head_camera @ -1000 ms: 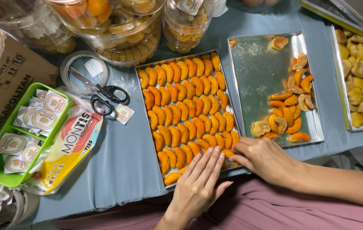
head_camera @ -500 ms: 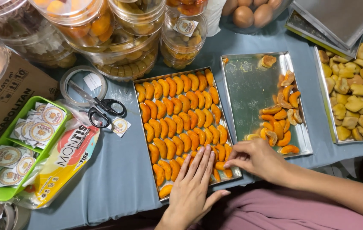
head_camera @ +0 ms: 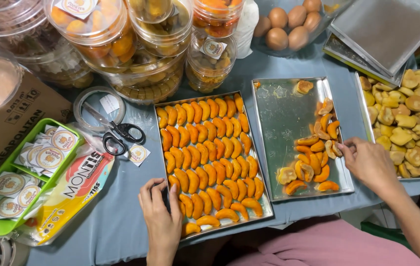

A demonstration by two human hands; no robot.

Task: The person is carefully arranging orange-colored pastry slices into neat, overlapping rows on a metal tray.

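Your left hand [head_camera: 161,221] covers the near left corner of the middle tray [head_camera: 209,165], so you cannot see the pieces beneath it, and your right hand [head_camera: 370,165] hides its own fingertips and whatever they pinch at the tray of loose pieces [head_camera: 289,128]. The tray of pale pieces [head_camera: 407,123] is cut off by the right edge, and the stacked clear tubs [head_camera: 121,44] and the egg bowl [head_camera: 289,24] by the top edge. The green basket [head_camera: 3,197] runs off the left edge, and its round stickers are too small to tell apart.
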